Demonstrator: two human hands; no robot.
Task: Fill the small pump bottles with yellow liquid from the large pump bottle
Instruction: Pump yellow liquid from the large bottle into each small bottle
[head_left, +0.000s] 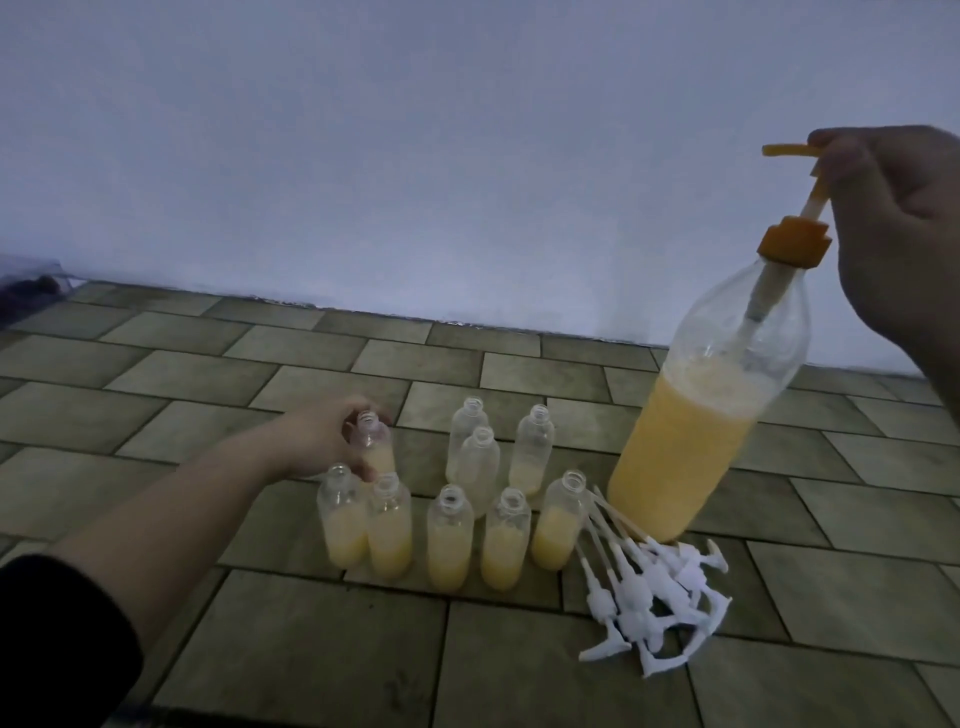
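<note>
The large clear pump bottle (696, 426), over half full of yellow liquid, leans left on the tiled floor at the right. My right hand (898, 234) grips its orange pump head, whose stem is raised and whose spout points left. My left hand (322, 441) holds a small bottle (375, 441) in the back row; it has a little yellow liquid in it. Several small open bottles (449, 540) stand in rows in the middle. The front ones are about half full, and the rear ones (478, 462) hold little or nothing.
A heap of white pump tops (649, 597) with dip tubes lies on the floor just right of the small bottles, against the large bottle's base. A pale wall (415, 156) runs behind. A dark object (31, 291) lies at the far left.
</note>
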